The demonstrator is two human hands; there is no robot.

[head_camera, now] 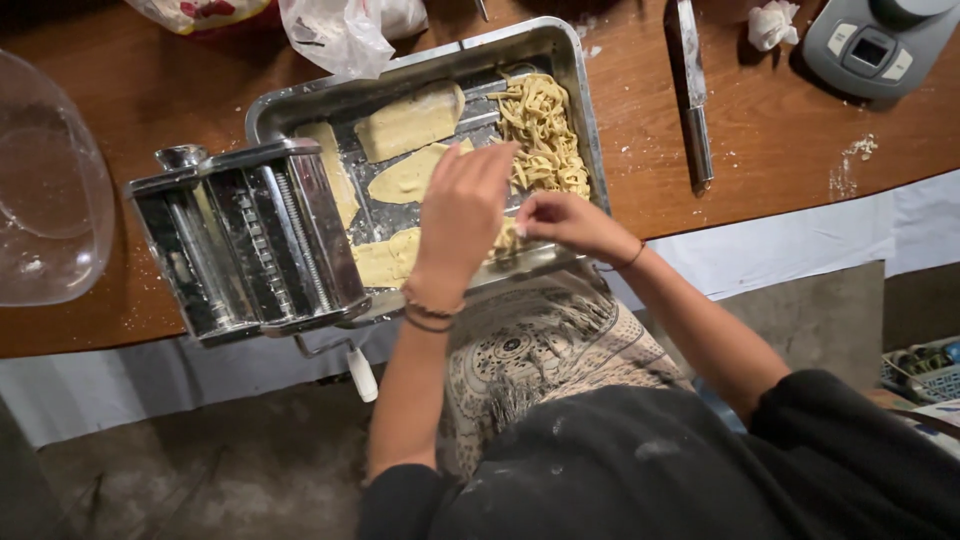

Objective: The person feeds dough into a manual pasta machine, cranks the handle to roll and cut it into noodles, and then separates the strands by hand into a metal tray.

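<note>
Both hands work over the metal tray (575,75): the left hand (462,205) hangs loosely open, while the right hand (560,222) seems pinched on noodle strands (543,130) piled just beyond it.

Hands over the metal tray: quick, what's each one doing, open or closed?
Left hand: open, fingers extended over the metal tray, holding nothing visible.
Right hand: fingers pinched at the cut noodles.
</note>
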